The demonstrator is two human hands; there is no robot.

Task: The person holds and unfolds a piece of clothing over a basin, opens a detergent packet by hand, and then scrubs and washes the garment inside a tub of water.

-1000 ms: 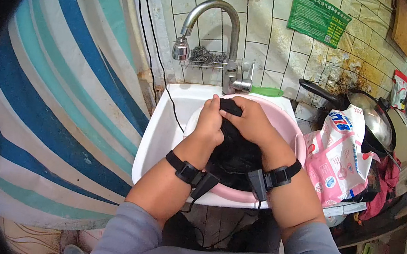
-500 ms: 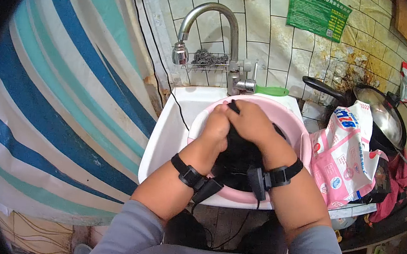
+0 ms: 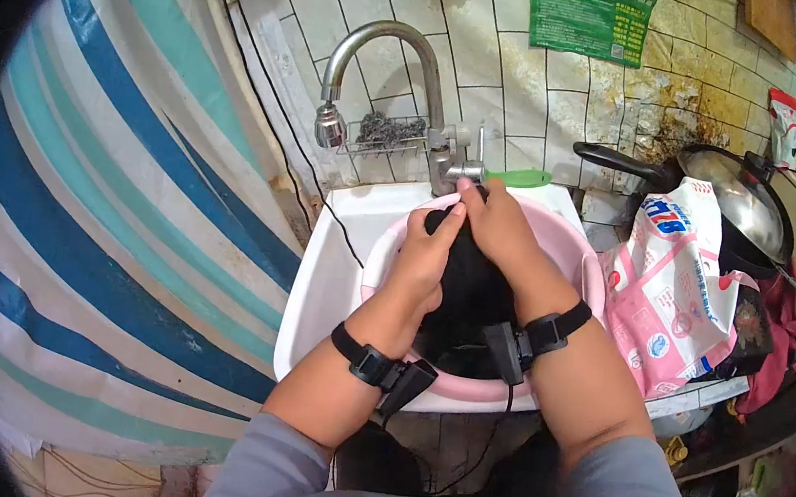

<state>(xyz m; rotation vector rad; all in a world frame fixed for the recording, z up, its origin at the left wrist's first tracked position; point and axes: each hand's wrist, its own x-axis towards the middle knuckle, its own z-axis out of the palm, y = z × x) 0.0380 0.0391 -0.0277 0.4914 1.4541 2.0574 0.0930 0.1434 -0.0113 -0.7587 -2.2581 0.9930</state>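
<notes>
Black cloth (image 3: 473, 282) hangs from both hands down into a pink basin (image 3: 594, 281), which stands in the white sink (image 3: 315, 288). My left hand (image 3: 427, 252) is closed on the upper left part of the cloth, thumb pointing up. Close beside it, my right hand (image 3: 497, 223) grips the top of the cloth, just below the faucet base. Dark contents fill the lower part of the basin, partly hidden by my forearms. Each wrist wears a black strap with a small device.
A curved metal faucet (image 3: 388, 31) rises behind the basin, beside a wire rack with steel wool (image 3: 392, 132) and a green-handled tool (image 3: 521, 177). To the right are a pink-white bag (image 3: 672, 299) and a lidded pan (image 3: 732, 203). A striped curtain (image 3: 127, 218) hangs left.
Both hands have shifted from close together over the cloth to slightly apart, with thumbs raised and more of the cloth showing between them. The camera view has tilted a little.
</notes>
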